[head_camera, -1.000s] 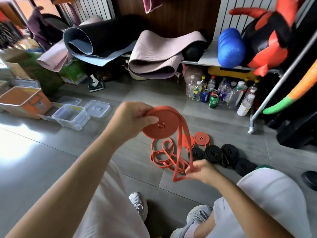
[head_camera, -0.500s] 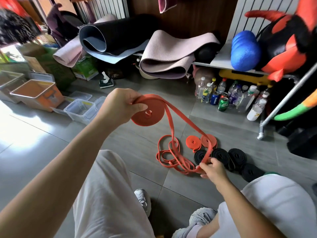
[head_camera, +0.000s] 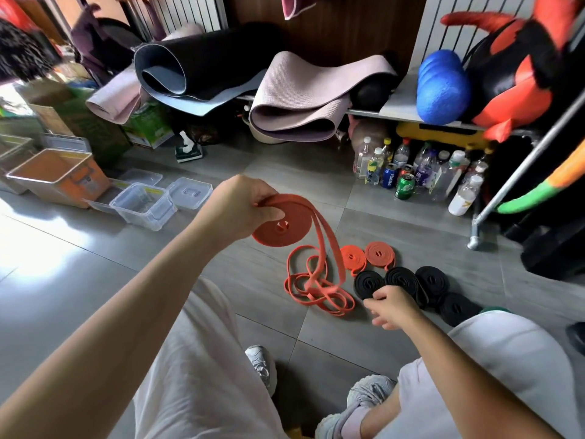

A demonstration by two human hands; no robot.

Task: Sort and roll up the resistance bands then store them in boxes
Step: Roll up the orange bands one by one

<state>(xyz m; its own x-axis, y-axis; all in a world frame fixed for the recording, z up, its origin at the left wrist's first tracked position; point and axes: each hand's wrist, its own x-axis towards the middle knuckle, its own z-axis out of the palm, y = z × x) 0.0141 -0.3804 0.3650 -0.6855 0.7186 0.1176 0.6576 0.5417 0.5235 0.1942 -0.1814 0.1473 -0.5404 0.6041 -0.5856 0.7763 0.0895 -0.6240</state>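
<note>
My left hand (head_camera: 240,204) holds a partly wound orange band roll (head_camera: 280,224) above the floor. Its loose double tail hangs down into a tangled orange pile (head_camera: 311,291) on the tiles. My right hand (head_camera: 392,307) hovers low to the right of that pile, fingers apart, holding nothing, just over the black rolls. Two finished orange rolls (head_camera: 364,256) lie on the floor, with several black rolls (head_camera: 432,280) right behind my right hand. An empty clear plastic box (head_camera: 142,201) stands at the left beside loose lids (head_camera: 190,193).
An orange storage box (head_camera: 60,177) sits far left. Bottles and cans (head_camera: 408,175) crowd under a shelf holding rolled mats (head_camera: 304,99) and a blue roller (head_camera: 441,87). A metal rack leg (head_camera: 474,239) stands at right. My knees and shoes (head_camera: 261,365) fill the foreground.
My right hand let go of the band's hanging loop and dropped toward the black rolls. The tail now falls freely onto the pile. The left hand keeps the roll, tilted flatter.
</note>
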